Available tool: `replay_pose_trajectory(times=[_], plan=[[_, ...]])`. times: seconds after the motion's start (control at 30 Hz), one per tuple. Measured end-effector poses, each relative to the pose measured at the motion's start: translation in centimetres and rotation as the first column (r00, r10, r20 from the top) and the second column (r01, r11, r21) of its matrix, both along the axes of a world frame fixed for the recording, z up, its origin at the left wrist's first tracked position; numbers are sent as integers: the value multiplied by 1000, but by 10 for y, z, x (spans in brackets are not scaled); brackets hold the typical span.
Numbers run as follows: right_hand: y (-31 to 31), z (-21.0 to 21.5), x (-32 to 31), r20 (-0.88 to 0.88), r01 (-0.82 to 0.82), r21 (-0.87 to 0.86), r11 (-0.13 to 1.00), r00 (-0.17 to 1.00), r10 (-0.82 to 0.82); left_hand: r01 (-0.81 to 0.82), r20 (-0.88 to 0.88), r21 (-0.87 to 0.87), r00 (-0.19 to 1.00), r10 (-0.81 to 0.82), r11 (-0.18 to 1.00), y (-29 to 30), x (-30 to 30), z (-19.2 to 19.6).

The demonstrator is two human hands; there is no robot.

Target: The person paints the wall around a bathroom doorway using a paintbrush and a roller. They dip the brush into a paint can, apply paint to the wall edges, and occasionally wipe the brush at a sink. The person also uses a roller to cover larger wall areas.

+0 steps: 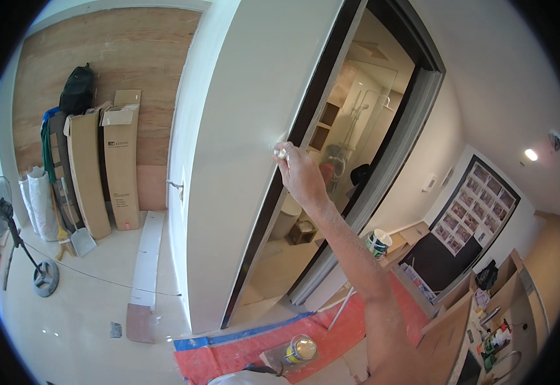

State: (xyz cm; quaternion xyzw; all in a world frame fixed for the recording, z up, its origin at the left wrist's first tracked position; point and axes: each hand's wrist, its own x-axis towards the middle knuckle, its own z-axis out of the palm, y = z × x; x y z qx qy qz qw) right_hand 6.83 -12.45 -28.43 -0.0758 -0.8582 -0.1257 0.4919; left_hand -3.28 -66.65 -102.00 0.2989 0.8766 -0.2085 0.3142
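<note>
My right hand [302, 176] is raised against the pale wall [241, 147], right beside the dark door frame [312, 93]. Its fingers are closed around something small and whitish, mostly hidden by them. A light smear shows on the wall just above the fingertips. Whitish dust covers my bare right forearm. My left hand is out of view.
Behind the frame is a bathroom with a glass shower. A paint can [302, 348] stands low on red floor sheeting [235, 358]. Tall cardboard boxes [121, 163], a broom and a fan [0, 196] stand left. A cluttered counter with a sink is at right.
</note>
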Motion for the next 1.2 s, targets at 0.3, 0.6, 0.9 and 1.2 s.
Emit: replay_pose_trajectory(times=[0.3,0.6,0.9,1.2], plan=[[-3,118,15,-473,-303,33,953,835,282,-94,27,126,995,91,988,33,-21,27],[41,274,-16,-583,-155,187,970,777,237,-120,58,200,992,110,972,65,-42,33],[50,240,-25,-542,-164,154,974,811,222,-164,83,235,985,148,958,75,-47,34],[54,293,-32,-533,-86,107,991,836,130,-198,120,257,978,172,946,86,-51,33]])
